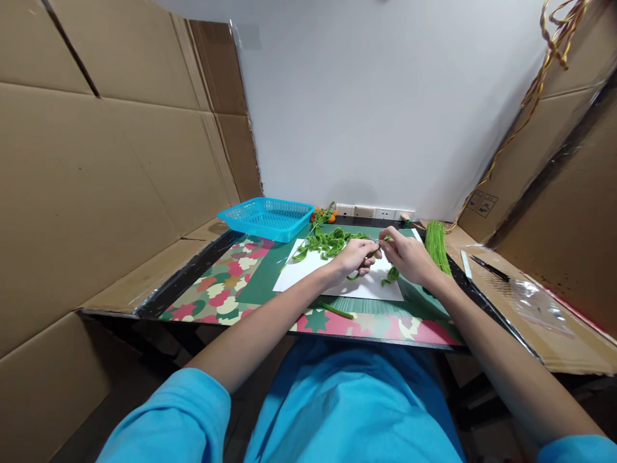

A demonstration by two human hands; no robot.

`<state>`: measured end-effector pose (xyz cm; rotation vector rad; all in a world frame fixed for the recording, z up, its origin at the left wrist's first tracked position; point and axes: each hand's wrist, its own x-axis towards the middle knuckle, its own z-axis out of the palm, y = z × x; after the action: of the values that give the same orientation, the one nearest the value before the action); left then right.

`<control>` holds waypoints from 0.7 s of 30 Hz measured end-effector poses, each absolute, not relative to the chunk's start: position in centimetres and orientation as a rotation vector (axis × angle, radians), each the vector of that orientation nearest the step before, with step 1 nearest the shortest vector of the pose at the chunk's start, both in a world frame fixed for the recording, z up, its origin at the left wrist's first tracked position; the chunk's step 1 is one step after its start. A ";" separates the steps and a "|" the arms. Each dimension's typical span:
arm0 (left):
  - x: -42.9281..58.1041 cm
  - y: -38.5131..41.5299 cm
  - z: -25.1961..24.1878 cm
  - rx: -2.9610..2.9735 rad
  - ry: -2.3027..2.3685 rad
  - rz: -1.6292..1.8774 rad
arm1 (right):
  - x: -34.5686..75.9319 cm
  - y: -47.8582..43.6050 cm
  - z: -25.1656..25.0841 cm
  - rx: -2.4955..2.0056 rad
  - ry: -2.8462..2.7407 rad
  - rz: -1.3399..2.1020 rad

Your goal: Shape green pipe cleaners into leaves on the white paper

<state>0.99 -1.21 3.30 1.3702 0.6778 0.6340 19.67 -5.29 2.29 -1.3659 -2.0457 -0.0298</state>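
Note:
My left hand (355, 256) and my right hand (405, 254) meet over a white sheet of paper (301, 278), fingertips pinched close together. Between them is a green pipe cleaner (387, 238), mostly covered by the fingers. Curled green pipe-cleaner leaves (330, 243) lie in a heap on the paper, left of and behind my left hand. A small looped leaf piece (391, 276) is below my right hand. One short straight green piece (336, 311) rests near the table's front edge.
A blue plastic basket (270, 222) stands at the back left, beside orange pipe-cleaner flowers (325, 214). On the right are a bundle of green pipe cleaners (436, 247), a white-handled tool (465, 265), black tweezers (489, 267) and a clear bag (537, 305). Cardboard walls flank the table.

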 end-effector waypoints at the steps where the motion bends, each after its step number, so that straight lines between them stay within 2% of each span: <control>1: 1.0 -1.2 3.3 1.372 0.677 0.633 | 19.7 -5.3 2.3 -1.369 -2.047 -0.028; 21: 1.1 -1.1 2.6 1.503 0.696 0.605 | 19.6 -5.7 2.7 -1.570 -2.219 -0.057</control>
<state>1.12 -1.12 2.58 1.5029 0.6963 0.6047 19.56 -5.73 2.74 -1.5702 -2.2187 -0.0569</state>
